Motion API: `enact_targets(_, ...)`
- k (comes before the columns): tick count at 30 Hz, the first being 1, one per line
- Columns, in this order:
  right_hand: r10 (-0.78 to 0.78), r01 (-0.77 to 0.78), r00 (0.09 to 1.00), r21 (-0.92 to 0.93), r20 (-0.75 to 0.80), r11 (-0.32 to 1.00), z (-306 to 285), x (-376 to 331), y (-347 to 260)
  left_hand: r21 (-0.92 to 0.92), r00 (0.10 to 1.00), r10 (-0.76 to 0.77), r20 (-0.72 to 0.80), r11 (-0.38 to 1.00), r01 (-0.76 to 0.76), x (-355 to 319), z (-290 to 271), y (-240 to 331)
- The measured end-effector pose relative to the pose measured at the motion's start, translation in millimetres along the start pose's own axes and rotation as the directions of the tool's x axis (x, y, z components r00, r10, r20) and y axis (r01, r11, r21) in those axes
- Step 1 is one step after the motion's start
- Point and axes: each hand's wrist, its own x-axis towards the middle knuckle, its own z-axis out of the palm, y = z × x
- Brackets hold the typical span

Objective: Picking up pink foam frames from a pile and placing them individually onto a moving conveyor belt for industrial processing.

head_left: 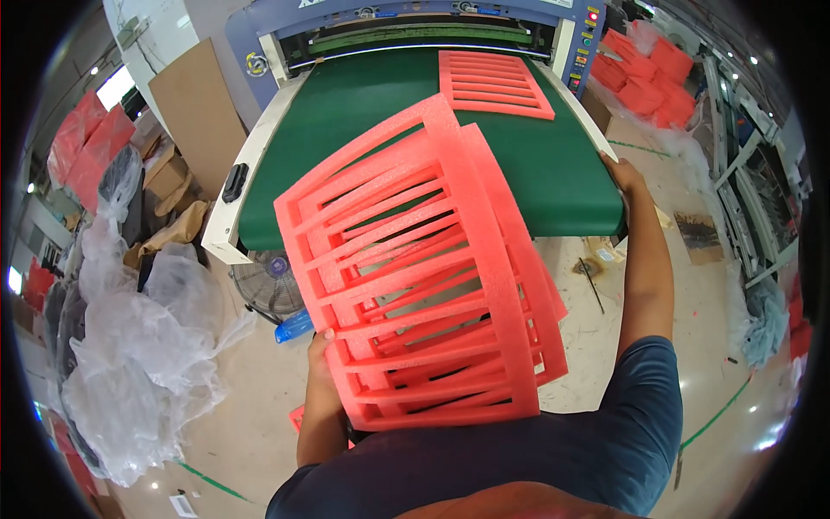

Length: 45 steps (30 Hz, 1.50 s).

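A stack of red slotted foam frames (501, 285) leans against my body in the middle of the view. My left hand (322, 353) is closed on the stack's left edge; its thumb shows, the other fingers are hidden behind the foam. On the green conveyor belt (363, 95) a single slotted foam piece (497, 84) lies flat, near the machine's opening. My right arm reaches forward along the right side, and my right hand (628, 176) rests on the belt's white side rail (588, 130), fingers outstretched and holding nothing.
The blue-grey machine (571, 39) spans the far end. Clear plastic bags (147, 363) and cardboard (197, 121) crowd the left. A floor fan (270, 281) stands under the belt. Bagged red foam (648, 69) and a metal rack (743, 156) are on the right.
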Motion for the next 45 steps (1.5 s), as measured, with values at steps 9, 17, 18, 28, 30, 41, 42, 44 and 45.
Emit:
enact_targets(9,0.009,-0.012,0.997,-0.029,-0.074,0.999,-1.4,-3.5,1.0,0.014,0.999,0.02,-0.028,1.0,-0.019,-2.1,-4.1,-1.0)
enact_targets(17,0.016,-0.019,0.997,-0.033,-0.079,0.999,0.1,-6.4,-2.5,-0.041,1.0,0.02,-0.02,0.999,-0.021,-5.1,-1.5,-2.9)
enact_targets(18,0.015,-0.018,0.997,-0.034,-0.077,0.999,0.2,-7.2,-3.9,-0.041,1.0,0.021,-0.022,0.999,-0.022,-5.8,-2.9,-2.8)
enact_targets(28,0.005,-0.01,0.996,-0.06,-0.084,0.998,-1.1,-5.6,1.9,-0.016,1.0,0.004,-0.016,1.0,-0.004,-4.2,-0.1,-2.1)
enact_targets(30,0.007,-0.011,0.997,-0.059,-0.074,0.998,-0.4,-10.2,-5.1,-0.018,1.0,0.003,-0.02,1.0,-0.004,-5.2,1.3,-2.3)
enact_targets(41,0.022,-0.026,0.997,-0.068,-0.068,0.997,-2.0,-15.5,-7.5,-0.042,1.0,-0.013,-0.021,0.999,0.012,-4.6,-0.9,-3.4)
enact_targets(42,0.021,-0.025,0.998,-0.069,-0.066,0.997,-1.6,-15.0,-8.2,-0.043,1.0,-0.012,-0.023,0.999,0.011,-4.4,-2.6,-4.0)
enact_targets(44,0.015,-0.02,0.997,-0.079,-0.071,0.997,-1.7,-12.9,-5.1,-0.044,1.0,-0.013,-0.018,0.999,0.012,-2.5,-4.9,-5.0)
enact_targets(45,0.016,-0.022,0.997,-0.08,-0.071,0.997,-1.5,-12.1,-3.2,-0.044,1.0,-0.015,-0.018,0.999,0.014,-2.2,-5.3,-5.4)
